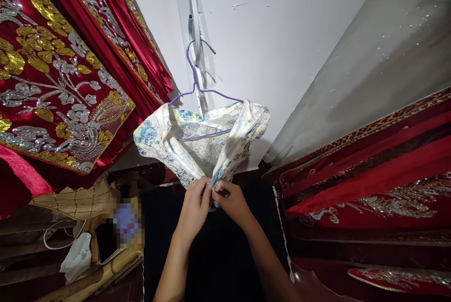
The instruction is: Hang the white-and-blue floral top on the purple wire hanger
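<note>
A cream garment with blue flowers (197, 142) hangs on a purple wire hanger (197, 83), which is hooked on a white bracket on the wall. My left hand (194, 208) and my right hand (231, 203) meet just below it. Both pinch the garment's front edges together at the lower middle. Their fingertips touch each other over the cloth.
Red cloth with gold and silver embroidery (52, 72) hangs at the left, and more red embroidered cloth (369, 175) lies at the right. A grey sheet (369, 67) leans at the upper right. At the lower left are a phone (105, 241), a white cable and a white bag (75, 257).
</note>
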Available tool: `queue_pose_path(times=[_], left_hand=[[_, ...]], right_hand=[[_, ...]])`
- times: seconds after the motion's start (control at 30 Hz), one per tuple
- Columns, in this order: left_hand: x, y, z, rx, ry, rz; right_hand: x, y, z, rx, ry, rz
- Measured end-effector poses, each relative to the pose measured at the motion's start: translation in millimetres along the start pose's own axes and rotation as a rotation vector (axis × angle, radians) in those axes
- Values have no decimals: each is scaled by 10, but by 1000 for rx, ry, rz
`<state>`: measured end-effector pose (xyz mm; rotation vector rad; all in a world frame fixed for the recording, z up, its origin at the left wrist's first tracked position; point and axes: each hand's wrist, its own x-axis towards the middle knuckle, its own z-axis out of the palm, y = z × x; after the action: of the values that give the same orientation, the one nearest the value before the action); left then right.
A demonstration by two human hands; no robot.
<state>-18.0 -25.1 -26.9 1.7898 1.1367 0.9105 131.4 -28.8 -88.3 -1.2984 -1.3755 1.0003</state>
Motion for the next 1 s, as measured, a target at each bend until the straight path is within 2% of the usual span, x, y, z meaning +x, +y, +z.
queue_pose_path(times=[0.2, 0.33, 0.4, 0.5, 0.63, 0.8, 0.9, 1.0], left_hand=[[21, -31, 92, -490, 139, -119], [305, 190, -94, -721, 305, -79], [520, 387, -261, -754, 370, 6], [811, 703, -481, -748, 356, 128], [979, 985, -581, -725, 348, 256], [952, 1078, -583, -699, 412, 330], [943, 1077, -596, -670, 418, 347], [939, 1051, -585, -619, 390, 374]], right_hand=[[34, 64, 69, 4, 56, -1], [61, 160, 191, -48, 111, 26], [79, 198, 234, -62, 106, 51], [119, 222, 232, -66, 126, 63], [200, 207, 92, -113, 85, 44], [303, 209, -157, -184, 17, 0], [351, 212, -258, -222, -17, 25], [401, 68, -343, -265, -105, 41]])
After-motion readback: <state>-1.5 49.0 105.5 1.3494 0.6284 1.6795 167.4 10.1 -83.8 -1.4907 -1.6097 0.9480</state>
